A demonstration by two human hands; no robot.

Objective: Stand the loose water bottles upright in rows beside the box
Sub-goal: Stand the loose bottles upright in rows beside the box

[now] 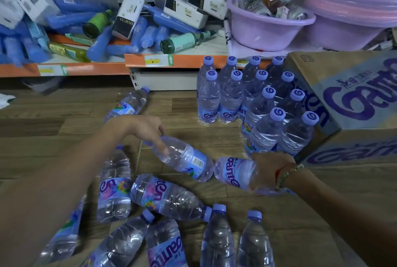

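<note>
Several clear water bottles with purple caps stand upright in rows [253, 99] to the left of a cardboard box [352, 103]. Many more lie loose on the wooden floor in the foreground [165, 198]. My left hand [148, 129] grips the neck end of one lying bottle [184, 159]. My right hand [268, 170] grips another lying bottle [234, 171] just in front of the upright rows. The two held bottles lie base to base. One stray bottle [129, 103] lies farther back near the shelf.
A low shelf with an orange edge [167, 60] runs along the back, piled with blue bottles, green bottles and tissue packs. Two purple basins [268, 28] sit on it at the right. Bare wooden floor [64, 120] lies at the left.
</note>
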